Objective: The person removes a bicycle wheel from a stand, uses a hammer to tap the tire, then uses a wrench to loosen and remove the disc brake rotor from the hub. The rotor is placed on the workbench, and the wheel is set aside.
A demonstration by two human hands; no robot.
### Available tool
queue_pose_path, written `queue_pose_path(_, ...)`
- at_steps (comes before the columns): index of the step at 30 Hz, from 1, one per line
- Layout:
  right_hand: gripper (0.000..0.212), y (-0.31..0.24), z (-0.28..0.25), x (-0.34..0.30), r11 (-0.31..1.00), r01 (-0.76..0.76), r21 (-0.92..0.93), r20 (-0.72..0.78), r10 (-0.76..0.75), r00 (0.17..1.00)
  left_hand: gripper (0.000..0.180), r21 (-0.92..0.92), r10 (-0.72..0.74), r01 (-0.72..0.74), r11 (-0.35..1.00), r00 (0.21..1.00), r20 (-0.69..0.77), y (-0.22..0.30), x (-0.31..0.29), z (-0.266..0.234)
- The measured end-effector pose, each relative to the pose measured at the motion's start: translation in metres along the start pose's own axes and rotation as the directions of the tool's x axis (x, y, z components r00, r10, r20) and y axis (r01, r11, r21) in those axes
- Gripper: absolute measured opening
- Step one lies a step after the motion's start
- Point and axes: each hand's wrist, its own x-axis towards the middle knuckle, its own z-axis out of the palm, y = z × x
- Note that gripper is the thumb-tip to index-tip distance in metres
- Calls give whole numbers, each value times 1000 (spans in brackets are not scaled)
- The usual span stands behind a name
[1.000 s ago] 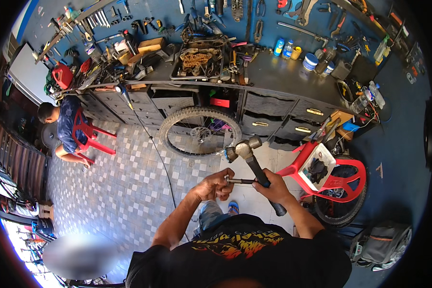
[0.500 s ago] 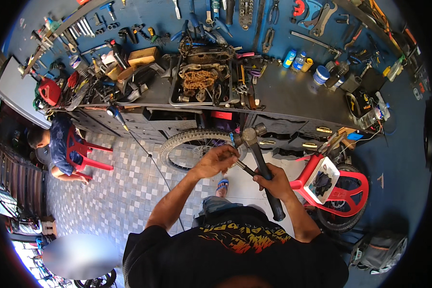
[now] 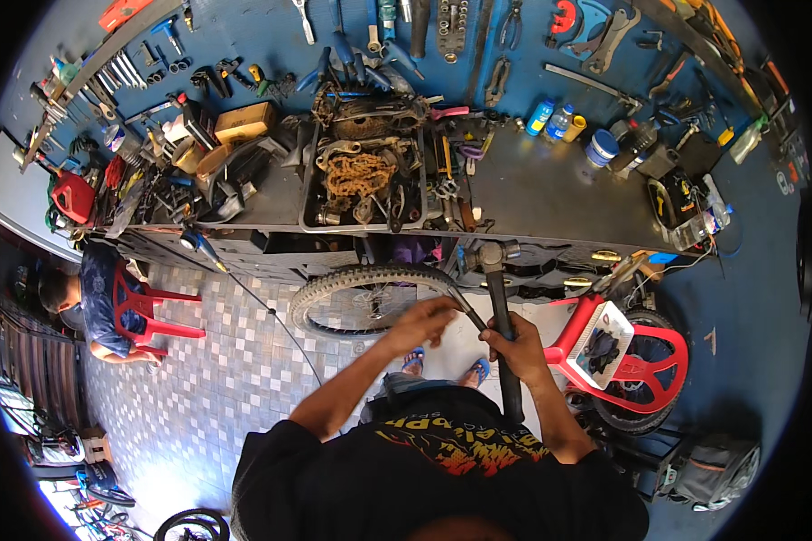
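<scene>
My right hand is closed around the black handle of a hammer, whose metal head points toward the workbench. A slim dark metal rod slants out from beside its thumb; its exact kind is unclear. My left hand is beside the rod, fingers loosely stretched and apart, with nothing visible in it. Beyond that hand a bicycle wheel with a knobbly tyre leans by the bench cabinets, partly hidden by the hand.
The workbench holds a tray of rusty chain and parts. On the right are a red plastic chair bearing a white basket, and a grey backpack. A person sits at the left. A cable hangs across the tiled floor.
My left hand's fingers have come away from the rod and spread. The hammer stands more upright in my right hand. The view has shifted slightly, and my second foot now shows.
</scene>
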Motion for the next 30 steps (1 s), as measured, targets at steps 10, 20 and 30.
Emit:
queue_pose_path(10,23,-1,-9,-6,1000,-4,16,-172,7,985,42,782,472,-76,618,832,-292,116,56,-76)
queue_pose_path(20,24,38,-47,-67,993,-114,-29,-544,80,836,40,863,422,505,-35,790,-445,199,155,-196)
queue_pose_path(30,23,72,-62,-101,998,-41,53,-680,66,731,39,930,552,289,227,748,-368,223,170,-253)
